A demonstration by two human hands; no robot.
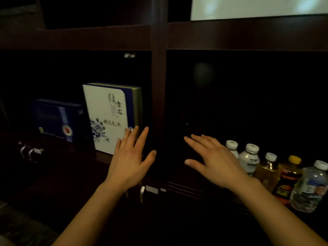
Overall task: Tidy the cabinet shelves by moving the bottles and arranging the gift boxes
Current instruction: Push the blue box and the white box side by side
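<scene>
- Reaching with both hands spread and empty, our left hand (130, 162) nears the white gift box (108, 118).
- We should grip its edges, keeping it upright beside the blue gift box (58, 119).

White gift box (108, 118) shows blue floral print; navy gift box (58, 119) carries a red emblem; yellow cap (294, 159), white caps (231, 144) top bottles.

The right hand (215, 163) hides part of the bottles (249, 158) (labels blurred, unreadable).
</scene>
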